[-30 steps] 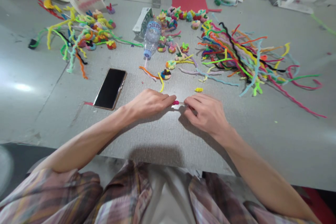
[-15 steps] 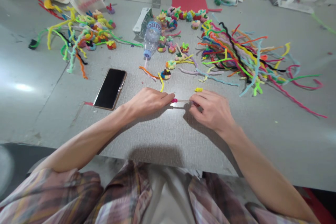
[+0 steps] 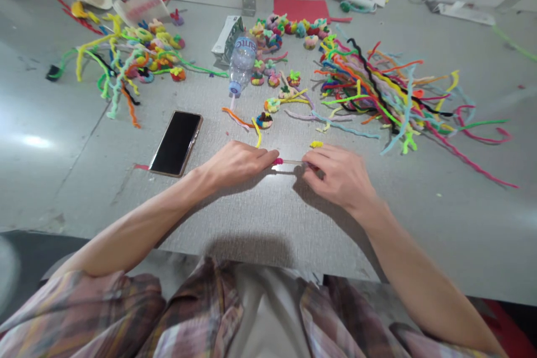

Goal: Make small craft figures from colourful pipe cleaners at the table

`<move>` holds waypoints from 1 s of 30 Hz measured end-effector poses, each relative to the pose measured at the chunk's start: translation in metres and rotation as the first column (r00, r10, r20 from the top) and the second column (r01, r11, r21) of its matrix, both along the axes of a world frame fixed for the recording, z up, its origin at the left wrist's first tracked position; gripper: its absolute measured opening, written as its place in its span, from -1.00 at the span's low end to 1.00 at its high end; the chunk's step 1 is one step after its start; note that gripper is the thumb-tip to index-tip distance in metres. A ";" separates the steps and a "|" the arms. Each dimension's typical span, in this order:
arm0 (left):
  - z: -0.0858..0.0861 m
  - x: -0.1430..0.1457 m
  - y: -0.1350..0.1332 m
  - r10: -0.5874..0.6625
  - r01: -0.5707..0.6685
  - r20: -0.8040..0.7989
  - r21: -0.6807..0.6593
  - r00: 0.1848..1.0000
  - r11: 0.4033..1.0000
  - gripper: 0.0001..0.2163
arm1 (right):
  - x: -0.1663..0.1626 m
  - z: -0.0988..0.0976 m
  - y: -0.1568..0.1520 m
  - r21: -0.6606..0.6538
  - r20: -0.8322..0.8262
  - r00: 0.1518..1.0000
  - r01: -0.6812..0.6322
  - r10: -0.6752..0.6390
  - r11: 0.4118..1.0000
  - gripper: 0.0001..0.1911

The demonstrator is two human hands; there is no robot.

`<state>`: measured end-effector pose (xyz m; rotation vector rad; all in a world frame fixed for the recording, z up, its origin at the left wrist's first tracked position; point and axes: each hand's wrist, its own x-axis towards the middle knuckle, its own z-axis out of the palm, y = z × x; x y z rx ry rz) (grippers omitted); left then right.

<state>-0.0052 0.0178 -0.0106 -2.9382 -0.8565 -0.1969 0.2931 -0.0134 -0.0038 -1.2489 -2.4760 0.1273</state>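
A thin pale stick point(image 3: 292, 162) spans the gap between my two hands, just above the table. Around its left end sits a small coil of pink pipe cleaner point(image 3: 277, 161), pinched in the fingertips of my left hand point(image 3: 245, 163). My right hand point(image 3: 335, 176) is closed on the stick's other end, which the fingers hide. Just behind the right hand's knuckles lies a short yellow coiled pipe cleaner point(image 3: 316, 144). Beyond the left hand, a small multicoloured pipe-cleaner piece point(image 3: 264, 119) rests on the table, with a yellow strand beside it.
A phone point(image 3: 176, 142) lies left of my left hand. Farther back are a plastic bottle point(image 3: 243, 61), a small box point(image 3: 227, 39) and several finished pipe-cleaner pieces point(image 3: 274, 39). Loose pipe cleaners point(image 3: 377, 89) heap at the right; more lie at left near a tipped cup point(image 3: 142, 4).
Both hands keep nearly the same place and grip on the stick and pink coil. The view has shifted very slightly.
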 end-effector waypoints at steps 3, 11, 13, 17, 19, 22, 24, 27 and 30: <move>0.001 0.000 0.000 0.005 -0.005 0.027 -0.028 1.000 1.000 -0.75 | 0.001 0.001 0.000 0.002 0.005 1.000 -0.002 0.002 1.000 -0.84; 0.001 -0.001 0.001 0.020 -0.012 0.091 -0.082 0.996 0.997 -0.73 | 0.004 0.003 0.002 -0.012 0.008 1.000 0.026 -0.026 1.000 -0.84; 0.001 -0.001 0.001 0.028 -0.020 0.088 -0.084 0.996 0.996 -0.71 | 0.006 0.004 0.003 -0.003 0.011 1.000 0.029 -0.029 1.000 -0.84; -0.001 -0.001 0.002 0.031 -0.027 0.057 -0.065 0.998 0.998 -0.72 | 0.011 0.004 0.005 0.012 0.025 0.999 0.030 -0.030 0.999 -0.84; -0.001 -0.001 0.002 0.029 -0.026 0.043 -0.050 0.999 0.998 -0.72 | 0.013 0.004 0.006 0.019 0.035 0.999 0.020 -0.021 1.000 -0.84; -0.002 -0.002 0.002 0.022 -0.020 0.039 -0.038 0.999 0.999 -0.72 | 0.016 0.005 0.008 0.041 0.047 0.999 -0.005 0.003 0.999 -0.84; -0.002 -0.002 0.002 0.018 -0.016 0.045 -0.038 0.999 0.999 -0.73 | 0.017 0.006 0.009 0.056 0.054 0.998 -0.013 0.010 0.998 -0.83; -0.002 -0.001 0.002 0.021 -0.017 0.060 -0.059 0.998 0.998 -0.75 | 0.019 0.006 0.009 0.054 0.060 0.998 -0.006 0.003 0.999 -0.82; -0.001 -0.001 0.002 0.022 -0.016 0.071 -0.080 0.997 0.997 -0.75 | 0.021 0.006 0.010 0.049 0.054 0.999 -0.004 0.001 0.999 -0.83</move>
